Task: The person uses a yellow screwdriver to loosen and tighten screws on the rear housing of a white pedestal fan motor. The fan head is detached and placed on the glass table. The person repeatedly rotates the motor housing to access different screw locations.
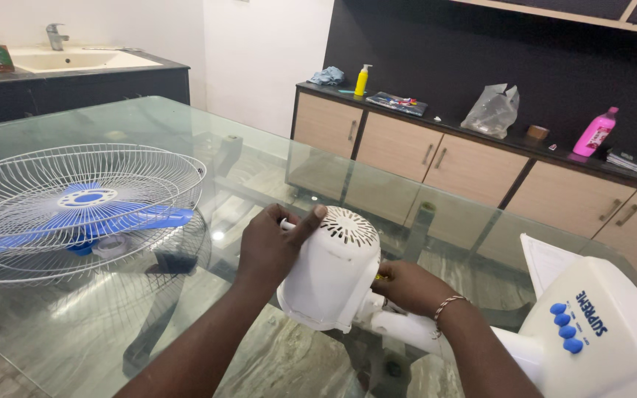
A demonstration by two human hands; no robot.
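Here, both hands work on a white fan motor housing point(331, 278) that lies low over the near part of a glass table point(259, 147), well inside its edges. The left hand point(270, 247) wraps over the housing's left side, fingers closed on it and the thumb laid across the top beside the vented rear cap. The right hand point(407, 286) sits at the housing's right flank where the white neck point(407, 328) joins it; its fingers are curled in against the joint, and something small and yellow shows there, though whether the hand pinches it cannot be told. The neck runs right to the white fan base point(606, 332) with four blue buttons, at the lower right corner of view. To the left, well apart from the hands, a white wire guard point(75, 210) lies flat with the blue blade point(94, 221) under it, reaching toward the table's left edge. Between guard and housing the glass is bare, giving open room. Beyond the far edge stands a wooden cabinet point(473, 169) bearing a pink bottle point(596, 133), a yellow bottle point(362, 79) and a plastic bag point(492, 110).
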